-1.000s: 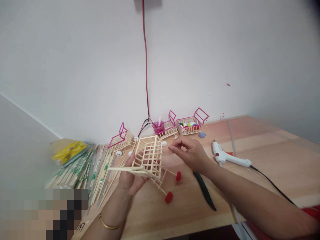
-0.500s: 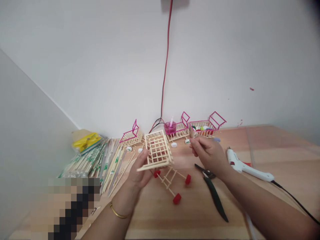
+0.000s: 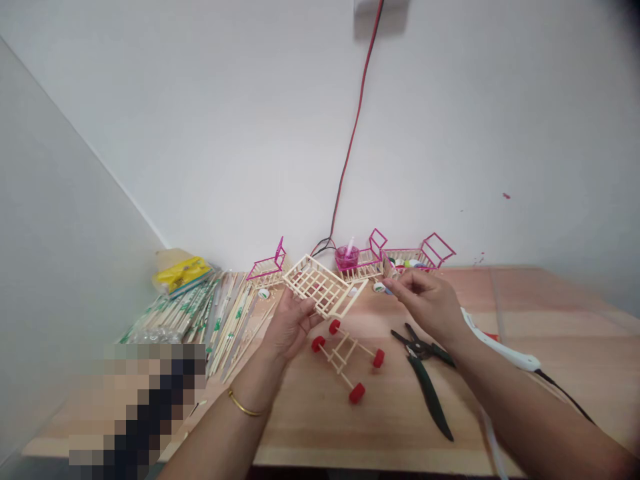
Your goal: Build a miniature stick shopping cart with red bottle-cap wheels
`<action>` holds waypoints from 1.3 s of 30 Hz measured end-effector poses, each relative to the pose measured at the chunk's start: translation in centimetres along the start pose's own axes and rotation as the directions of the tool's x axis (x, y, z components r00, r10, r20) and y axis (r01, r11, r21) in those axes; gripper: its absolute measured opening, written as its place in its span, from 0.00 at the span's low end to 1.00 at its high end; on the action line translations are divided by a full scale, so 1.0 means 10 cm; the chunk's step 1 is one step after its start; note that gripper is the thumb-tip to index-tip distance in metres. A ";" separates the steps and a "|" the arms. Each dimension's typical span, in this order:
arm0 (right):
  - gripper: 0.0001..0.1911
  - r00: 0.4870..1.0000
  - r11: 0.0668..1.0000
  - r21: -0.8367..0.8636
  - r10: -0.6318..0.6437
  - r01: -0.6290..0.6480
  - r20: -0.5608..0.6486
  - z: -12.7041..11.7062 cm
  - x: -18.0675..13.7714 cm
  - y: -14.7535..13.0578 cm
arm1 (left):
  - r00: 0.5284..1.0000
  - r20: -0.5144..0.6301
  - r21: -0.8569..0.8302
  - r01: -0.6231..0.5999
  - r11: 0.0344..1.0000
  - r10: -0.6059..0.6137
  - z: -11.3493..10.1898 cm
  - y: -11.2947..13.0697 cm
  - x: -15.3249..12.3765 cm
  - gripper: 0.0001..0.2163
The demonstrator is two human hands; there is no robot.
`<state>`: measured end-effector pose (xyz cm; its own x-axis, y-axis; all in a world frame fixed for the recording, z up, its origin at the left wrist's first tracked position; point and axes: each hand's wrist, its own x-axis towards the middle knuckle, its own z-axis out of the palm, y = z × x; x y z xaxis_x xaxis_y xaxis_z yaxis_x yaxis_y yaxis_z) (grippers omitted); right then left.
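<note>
The left hand point(image 3: 290, 327) holds up a pale wooden stick basket point(image 3: 323, 287). The right hand point(image 3: 430, 303) pinches something too small to tell, above black pliers point(image 3: 425, 373).

Bright, even light with faint shadows; edges bend wide-angle, corners darken (top right most), focus slightly soft.

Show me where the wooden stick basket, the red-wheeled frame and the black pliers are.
wooden stick basket point(image 3: 324, 292), head view, on its lattice side.
red-wheeled frame point(image 3: 345, 352), head view, on the middle sticks.
black pliers point(image 3: 429, 393), head view, on one handle.
</note>
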<state>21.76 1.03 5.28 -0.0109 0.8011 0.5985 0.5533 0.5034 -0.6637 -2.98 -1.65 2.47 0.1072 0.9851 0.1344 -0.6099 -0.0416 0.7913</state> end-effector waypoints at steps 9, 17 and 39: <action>0.54 0.915 0.985 0.175 -0.079 0.009 0.396 0.23 -0.05 -0.39 | 0.994 -0.083 -0.025 -0.074 0.997 0.072 0.09 -0.04 -0.02 0.28; 0.33 0.910 0.962 0.256 -0.022 -0.093 0.414 0.52 0.06 -0.36 | 0.988 -0.152 0.025 -0.035 0.999 0.038 0.02 -0.03 0.02 0.27; 0.32 0.769 0.948 0.075 0.204 -0.311 0.606 0.91 0.30 0.08 | 0.837 -0.422 0.386 -0.182 0.904 0.349 -0.30 -0.04 0.26 0.20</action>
<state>14.63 6.81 2.47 -0.4006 0.9147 0.0528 0.4650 0.2526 -0.8485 -4.85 1.45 0.72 -0.4543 0.8803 0.1368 -0.2676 -0.2813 0.9216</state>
